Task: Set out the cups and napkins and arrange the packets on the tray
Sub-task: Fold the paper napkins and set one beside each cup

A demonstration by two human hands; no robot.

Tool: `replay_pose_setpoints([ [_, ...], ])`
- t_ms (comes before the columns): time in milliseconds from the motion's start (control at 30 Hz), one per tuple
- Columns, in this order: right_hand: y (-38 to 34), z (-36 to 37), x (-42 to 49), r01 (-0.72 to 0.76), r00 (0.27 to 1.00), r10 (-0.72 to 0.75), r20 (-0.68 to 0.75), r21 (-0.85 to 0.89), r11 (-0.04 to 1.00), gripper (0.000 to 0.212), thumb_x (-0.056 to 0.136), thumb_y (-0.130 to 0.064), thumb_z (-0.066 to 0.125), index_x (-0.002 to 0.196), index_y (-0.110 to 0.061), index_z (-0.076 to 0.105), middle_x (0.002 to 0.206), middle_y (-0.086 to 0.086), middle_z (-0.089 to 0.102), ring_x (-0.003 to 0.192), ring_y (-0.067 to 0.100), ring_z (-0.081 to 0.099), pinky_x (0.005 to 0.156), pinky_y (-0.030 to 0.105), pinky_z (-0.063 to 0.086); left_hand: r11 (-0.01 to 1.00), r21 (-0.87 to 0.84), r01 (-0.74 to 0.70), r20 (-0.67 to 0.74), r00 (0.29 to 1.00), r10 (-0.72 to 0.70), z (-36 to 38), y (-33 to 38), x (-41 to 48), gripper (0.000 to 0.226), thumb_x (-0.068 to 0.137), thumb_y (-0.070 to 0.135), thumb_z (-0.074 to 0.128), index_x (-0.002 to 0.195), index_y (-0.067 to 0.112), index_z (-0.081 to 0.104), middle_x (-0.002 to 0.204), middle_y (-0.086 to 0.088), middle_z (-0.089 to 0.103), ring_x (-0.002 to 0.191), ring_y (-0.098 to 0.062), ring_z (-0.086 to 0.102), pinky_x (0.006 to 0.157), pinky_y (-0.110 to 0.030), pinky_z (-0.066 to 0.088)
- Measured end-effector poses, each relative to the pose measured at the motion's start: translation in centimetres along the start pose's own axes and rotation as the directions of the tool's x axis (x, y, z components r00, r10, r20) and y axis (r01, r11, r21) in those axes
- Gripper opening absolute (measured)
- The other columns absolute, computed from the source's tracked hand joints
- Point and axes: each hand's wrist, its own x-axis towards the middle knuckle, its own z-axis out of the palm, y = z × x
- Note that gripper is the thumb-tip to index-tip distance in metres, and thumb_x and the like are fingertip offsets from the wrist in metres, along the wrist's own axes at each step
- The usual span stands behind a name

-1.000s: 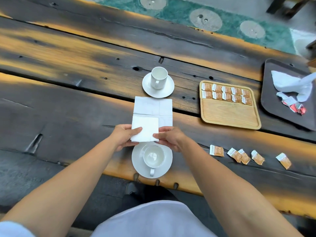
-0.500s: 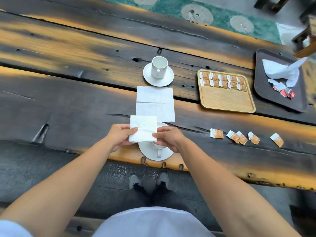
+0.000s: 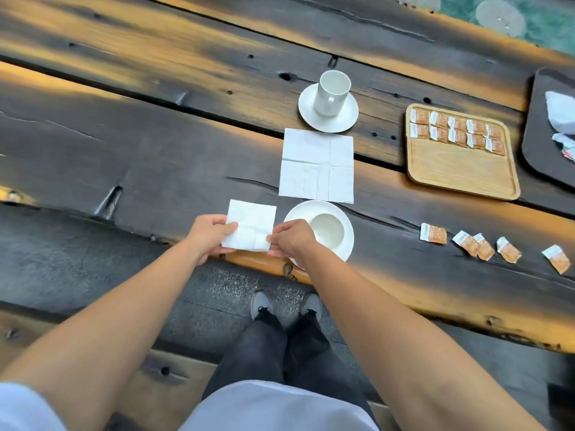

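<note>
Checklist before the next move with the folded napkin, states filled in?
1. Grip: left hand and right hand both pinch the folded napkin: ok.
2. Folded napkin apart from the near saucer: ok.
3. Bare table left of the near saucer: ok.
4. Folded napkin touching the wood or lifted: cannot tell.
5. All packets on the wooden tray: not ok, five loose packets lie on the table.

- White folded napkin; white creased napkin at its 1 o'clock.
- White cup, white saucer.
- Orange-and-white packets on pale, grained wooden tray.
- Dark grey tray.
- Table: charred black, amber streaks.
</note>
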Motion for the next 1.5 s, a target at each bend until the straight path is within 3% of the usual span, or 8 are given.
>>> replay_pose_setpoints([
  [300,2.2,3.0,3.5,-0.099,0.984,0.106,-0.147,0.051,0.994,0.025,0.088,0.004,0.065,0.075,-0.017,0.060,0.103,0.009,0.063,0.056,0.020,0.067,0.063,0.038,0.064,0.996,0.089,0.023,-0.052,0.998,-0.019,0.8,-1.7,3.0,0.012,0.096,0.004,0.056,0.104,0.008,0.064,0.104,-0.014,0.066,0.092,-0.028,0.064,0.047,-0.027,0.057],
  [467,2.8,3.1,4.7,-0.134,0.975,0.147,-0.168,0.084,0.987,0.028,0.089,0.005,0.062,0.071,-0.017,0.061,0.087,0.004,0.063,0.057,0.019,0.066,0.073,0.040,0.064,0.995,0.101,0.024,-0.078,0.997,-0.016,1.1,-2.3,4.7,0.021,0.094,0.004,0.058,0.077,0.015,0.063,0.097,-0.013,0.065,0.076,-0.022,0.064,0.043,-0.027,0.057],
  [667,1.7,3.5,4.3,-0.116,0.967,0.089,-0.240,-0.098,0.988,0.025,0.084,0.001,0.057,0.064,-0.013,0.057,0.077,0.005,0.063,0.075,0.032,0.073,0.081,0.046,0.061,0.955,0.296,-0.009,-0.087,0.996,0.037,0.8,-1.6,5.1,0.010,0.087,0.014,0.066,0.079,0.009,0.066,0.097,-0.024,0.071,0.095,-0.038,0.068,0.086,-0.049,0.057],
  [800,0.3,3.7,2.5,-0.107,0.978,0.040,-0.207,-0.324,0.940,0.004,0.082,-0.011,0.056,0.086,-0.013,0.056,0.104,0.014,0.071,0.091,0.030,0.064,0.073,0.029,0.052,0.805,0.593,0.004,-0.088,0.994,0.060,0.3,0.4,4.0,0.039,0.085,0.026,0.068,0.053,0.015,0.048,0.057,-0.010,0.053,0.059,-0.024,0.054,0.056,-0.027,0.043],
  [1167,-5.9,0.7,-0.3,-0.009,0.991,-0.044,-0.127,-0.394,0.919,0.006,0.084,-0.009,0.056,0.079,-0.011,0.054,0.088,0.014,0.065,0.086,0.033,0.066,0.072,0.029,0.058,0.614,0.782,0.105,-0.047,0.993,-0.110,-0.7,7.2,1.4,0.028,0.086,0.019,0.067,0.103,-0.002,0.062,0.105,-0.020,0.069,0.077,-0.031,0.074,0.069,-0.042,0.063],
  [1233,-7.3,-0.6,-0.4,0.000,0.988,-0.057,-0.146,-0.368,0.930,0.012,0.081,-0.007,0.052,0.069,-0.011,0.050,0.071,0.009,0.060,0.067,0.029,0.059,0.056,0.024,0.051,0.649,0.757,0.076,-0.008,0.994,-0.107,0.1,8.4,1.4,0.029,0.088,0.019,0.066,0.106,-0.003,0.063,0.107,-0.018,0.068,0.081,-0.031,0.074,0.070,-0.041,0.062],
  [1333,-8.9,-3.0,0.1,0.055,0.985,-0.107,-0.136,-0.343,0.938,0.024,0.080,-0.004,0.049,0.087,0.004,0.069,0.085,0.021,0.075,0.076,0.035,0.075,0.078,0.038,0.063,0.697,0.716,0.018,0.056,0.995,-0.083,2.0,9.9,1.9,0.027,0.090,0.019,0.064,0.106,-0.002,0.064,0.108,-0.016,0.069,0.080,-0.031,0.071,0.076,-0.041,0.061],
  [1500,-10.1,-7.8,2.4,0.055,0.974,-0.113,-0.196,-0.281,0.958,0.031,0.085,-0.006,0.050,0.106,0.010,0.067,0.095,0.023,0.075,0.076,0.035,0.076,0.074,0.045,0.063,0.706,0.705,-0.068,0.113,0.993,-0.017,5.9,11.7,3.4,0.019,0.091,0.022,0.062,0.093,0.003,0.065,0.107,-0.017,0.070,0.080,-0.029,0.071,0.072,-0.037,0.062],
])
